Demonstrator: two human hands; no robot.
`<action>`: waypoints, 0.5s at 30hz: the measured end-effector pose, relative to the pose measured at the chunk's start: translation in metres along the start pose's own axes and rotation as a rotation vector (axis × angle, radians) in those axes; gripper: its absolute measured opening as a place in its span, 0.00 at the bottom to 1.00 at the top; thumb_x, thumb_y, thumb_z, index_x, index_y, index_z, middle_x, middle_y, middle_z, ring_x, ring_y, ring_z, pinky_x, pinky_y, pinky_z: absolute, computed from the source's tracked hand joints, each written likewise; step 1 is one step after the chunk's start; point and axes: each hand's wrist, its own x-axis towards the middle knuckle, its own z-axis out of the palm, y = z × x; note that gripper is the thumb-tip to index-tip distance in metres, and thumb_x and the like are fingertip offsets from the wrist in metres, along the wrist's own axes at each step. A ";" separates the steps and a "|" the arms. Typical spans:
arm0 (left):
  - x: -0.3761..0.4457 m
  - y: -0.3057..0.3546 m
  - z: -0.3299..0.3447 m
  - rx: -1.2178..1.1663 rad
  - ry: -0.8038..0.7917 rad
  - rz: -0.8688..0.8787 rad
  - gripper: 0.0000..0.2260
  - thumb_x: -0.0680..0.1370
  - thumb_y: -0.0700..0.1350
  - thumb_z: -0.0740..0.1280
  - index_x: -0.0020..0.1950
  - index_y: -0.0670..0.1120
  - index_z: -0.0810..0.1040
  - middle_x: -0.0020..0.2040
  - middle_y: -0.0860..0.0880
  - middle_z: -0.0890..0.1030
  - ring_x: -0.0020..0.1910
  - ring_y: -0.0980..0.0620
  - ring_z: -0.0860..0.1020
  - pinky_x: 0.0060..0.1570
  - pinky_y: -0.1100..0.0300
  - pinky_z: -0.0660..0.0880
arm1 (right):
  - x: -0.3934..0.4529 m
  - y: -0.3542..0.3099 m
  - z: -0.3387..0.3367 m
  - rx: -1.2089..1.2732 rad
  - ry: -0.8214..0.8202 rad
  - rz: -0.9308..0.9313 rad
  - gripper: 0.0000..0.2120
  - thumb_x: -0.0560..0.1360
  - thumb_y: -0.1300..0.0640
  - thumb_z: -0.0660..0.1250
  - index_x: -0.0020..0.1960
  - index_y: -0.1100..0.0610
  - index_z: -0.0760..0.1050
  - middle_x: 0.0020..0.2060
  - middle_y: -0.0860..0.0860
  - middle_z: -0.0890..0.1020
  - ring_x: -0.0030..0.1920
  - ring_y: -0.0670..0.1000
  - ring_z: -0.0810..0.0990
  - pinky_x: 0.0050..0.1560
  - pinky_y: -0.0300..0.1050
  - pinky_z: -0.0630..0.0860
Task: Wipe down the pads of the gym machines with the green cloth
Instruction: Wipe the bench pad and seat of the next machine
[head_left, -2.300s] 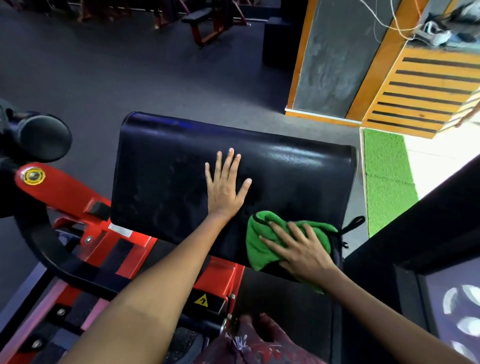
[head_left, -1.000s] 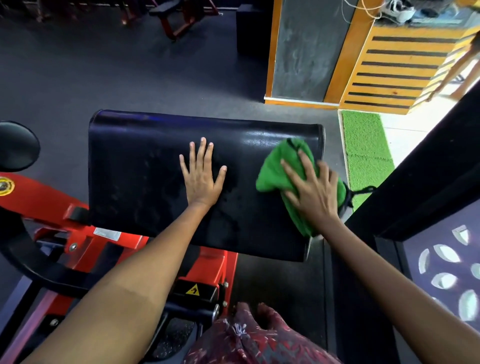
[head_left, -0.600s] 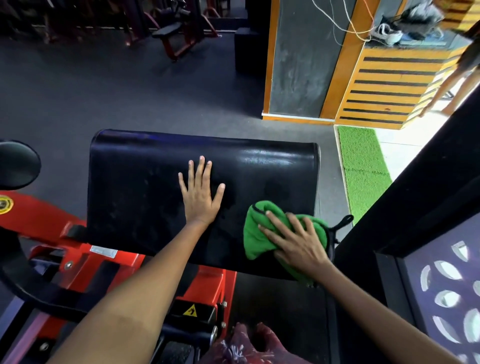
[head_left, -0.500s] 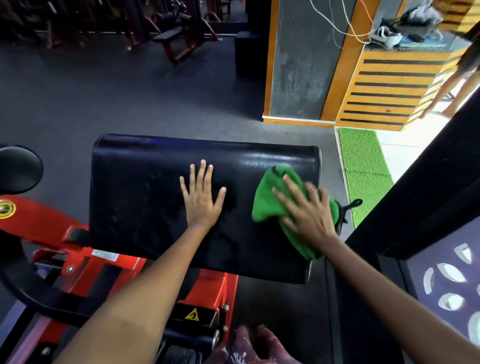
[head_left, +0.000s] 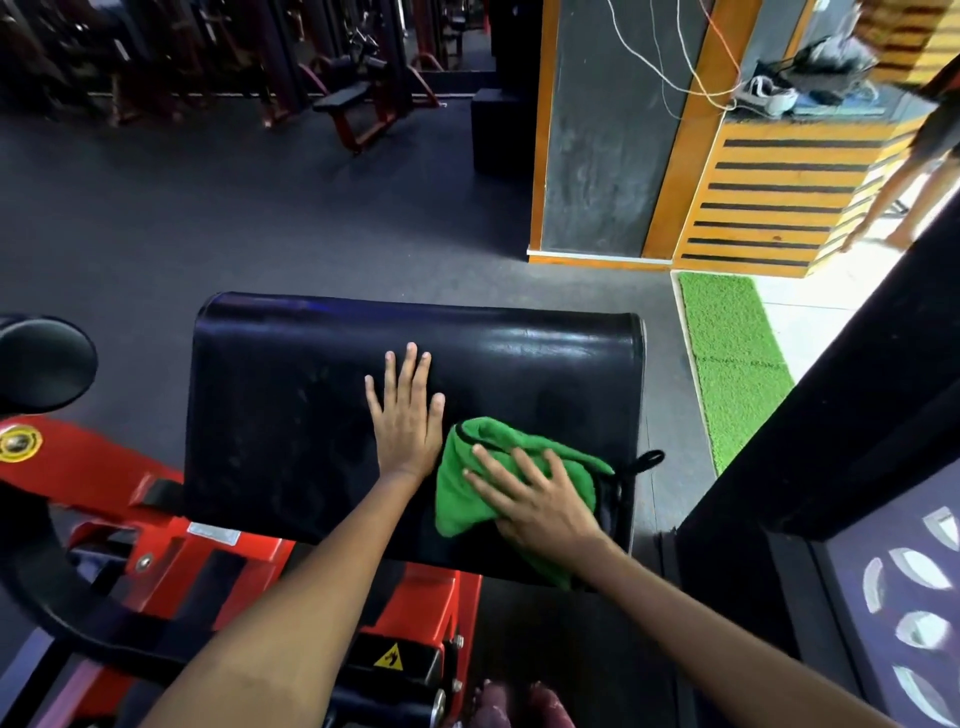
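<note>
A wide black padded rest (head_left: 291, 415) of a red gym machine fills the middle of the head view. My left hand (head_left: 408, 421) lies flat on the pad's centre with fingers straight. The green cloth (head_left: 462, 499) is bunched on the pad's near right part, close to the left hand's wrist. My right hand (head_left: 535, 501) presses on the cloth with fingers spread, covering its right half. A black loop (head_left: 647, 460) of the cloth sticks out past the pad's right edge.
The red frame (head_left: 171, 551) with a black curved bar (head_left: 62, 608) stands at lower left, a round black roller (head_left: 44, 364) beside it. A dark wall (head_left: 841, 431) closes the right side. A green mat (head_left: 732, 358) and an orange-striped counter (head_left: 779, 197) lie beyond; a person (head_left: 914, 171) walks at far right.
My right hand has slid the green cloth from the pad's upper right toward its near edge and leftward, close to the left hand. The left hand stays flat in place.
</note>
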 end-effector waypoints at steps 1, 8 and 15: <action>0.000 0.000 -0.001 -0.006 0.003 0.005 0.22 0.81 0.53 0.51 0.74 0.47 0.60 0.74 0.44 0.65 0.74 0.45 0.56 0.70 0.41 0.50 | 0.005 0.017 -0.003 -0.018 -0.011 -0.023 0.39 0.59 0.41 0.74 0.68 0.46 0.72 0.71 0.50 0.68 0.57 0.58 0.73 0.51 0.57 0.75; -0.002 0.003 0.000 0.002 0.022 0.010 0.22 0.81 0.50 0.52 0.74 0.47 0.59 0.75 0.45 0.64 0.75 0.45 0.55 0.71 0.45 0.46 | 0.074 0.101 -0.034 0.065 -0.016 0.596 0.31 0.72 0.42 0.67 0.73 0.48 0.66 0.74 0.52 0.64 0.64 0.63 0.69 0.61 0.65 0.65; -0.001 0.002 -0.001 -0.013 0.002 0.008 0.22 0.80 0.49 0.52 0.74 0.46 0.60 0.74 0.44 0.65 0.74 0.45 0.56 0.71 0.44 0.47 | 0.002 0.016 -0.004 0.000 0.018 -0.024 0.38 0.56 0.41 0.77 0.65 0.45 0.75 0.66 0.50 0.75 0.55 0.58 0.70 0.52 0.57 0.70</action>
